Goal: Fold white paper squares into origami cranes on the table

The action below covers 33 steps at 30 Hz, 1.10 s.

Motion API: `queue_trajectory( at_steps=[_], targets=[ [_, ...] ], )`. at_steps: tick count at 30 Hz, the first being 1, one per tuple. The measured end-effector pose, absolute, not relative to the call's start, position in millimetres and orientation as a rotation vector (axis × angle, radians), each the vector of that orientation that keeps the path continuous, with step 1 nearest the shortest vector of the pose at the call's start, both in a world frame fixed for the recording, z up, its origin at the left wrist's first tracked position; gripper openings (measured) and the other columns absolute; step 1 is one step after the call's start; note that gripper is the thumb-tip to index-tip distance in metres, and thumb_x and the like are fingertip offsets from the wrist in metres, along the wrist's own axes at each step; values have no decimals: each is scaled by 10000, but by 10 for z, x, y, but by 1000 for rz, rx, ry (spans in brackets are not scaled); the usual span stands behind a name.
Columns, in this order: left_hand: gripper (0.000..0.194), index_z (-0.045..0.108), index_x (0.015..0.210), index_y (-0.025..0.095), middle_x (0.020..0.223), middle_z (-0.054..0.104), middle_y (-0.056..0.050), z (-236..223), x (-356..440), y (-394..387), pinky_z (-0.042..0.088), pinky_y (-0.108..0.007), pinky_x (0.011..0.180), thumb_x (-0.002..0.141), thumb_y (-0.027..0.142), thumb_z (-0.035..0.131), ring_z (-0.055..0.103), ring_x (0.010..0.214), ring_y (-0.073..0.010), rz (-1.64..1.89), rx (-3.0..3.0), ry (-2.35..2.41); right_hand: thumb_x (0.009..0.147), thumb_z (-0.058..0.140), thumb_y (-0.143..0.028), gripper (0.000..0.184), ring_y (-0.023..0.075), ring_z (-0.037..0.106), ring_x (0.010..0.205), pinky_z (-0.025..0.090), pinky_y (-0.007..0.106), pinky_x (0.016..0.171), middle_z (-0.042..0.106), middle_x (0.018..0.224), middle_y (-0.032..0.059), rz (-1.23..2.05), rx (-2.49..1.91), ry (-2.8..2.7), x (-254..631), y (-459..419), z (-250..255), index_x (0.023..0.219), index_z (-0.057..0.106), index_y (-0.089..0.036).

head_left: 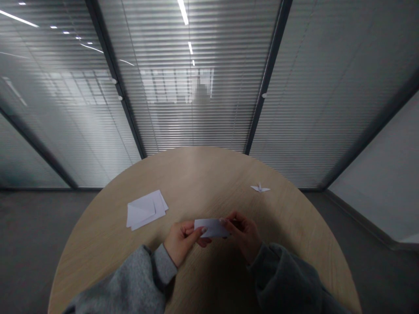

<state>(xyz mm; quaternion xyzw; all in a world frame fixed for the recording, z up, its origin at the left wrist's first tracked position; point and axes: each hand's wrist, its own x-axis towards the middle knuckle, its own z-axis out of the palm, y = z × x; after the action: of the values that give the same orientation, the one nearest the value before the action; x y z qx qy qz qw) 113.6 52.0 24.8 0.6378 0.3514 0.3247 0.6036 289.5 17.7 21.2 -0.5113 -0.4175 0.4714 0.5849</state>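
The paper point(213, 227) is being held at lower centre, fingers point(197, 234) of the left hand point(179, 240) and right hand point(245, 235) pinching its ends. Sheets point(144, 211) are lying left of centre and a paper bird point(260, 189) is sitting right of centre on the round, wood-grained counter point(203, 174). Blinds point(196, 124) are filling the upper frame, grey floor point(26, 244) the lower left.

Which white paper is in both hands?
The small rectangle, held between the left hand and right hand. The sheets lie on the table at left; the folded bird sits at right.
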Motion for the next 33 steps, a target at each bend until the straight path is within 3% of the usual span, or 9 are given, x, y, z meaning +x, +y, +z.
queue_trajectory(
  at_steps=[8,18,24,33],
  targets=[
    [501,708,860,94,661,736,-109,251,1139,518,554,-316,615,722,571,646,688,601,-209,749,1465,834,516,759,-611,506,84,472,457,419,213,431,492,477,-58,1087,-1191,-964,2912,184,179,579,514,-172],
    [490,724,781,114,676,743,-102,302,1152,512,556,-298,598,703,591,647,689,611,-210,769,1466,798,528,756,-594,528,115,555,511,457,255,509,645,628,20,1364,-1157,-1155,2858,162,122,762,642,-135],
    [495,727,872,105,716,752,-109,271,1144,515,564,-313,623,725,570,641,691,611,-207,764,1486,820,543,758,-554,469,135,557,537,453,271,526,637,620,17,1321,-1209,-1162,2881,159,115,742,662,-141],
    [482,713,815,119,663,745,-90,277,1138,513,560,-315,637,709,585,648,705,629,-222,765,1486,847,588,742,-466,366,138,507,559,406,269,540,601,614,7,1280,-1218,-1201,2872,148,148,727,661,-137]
  ],
)
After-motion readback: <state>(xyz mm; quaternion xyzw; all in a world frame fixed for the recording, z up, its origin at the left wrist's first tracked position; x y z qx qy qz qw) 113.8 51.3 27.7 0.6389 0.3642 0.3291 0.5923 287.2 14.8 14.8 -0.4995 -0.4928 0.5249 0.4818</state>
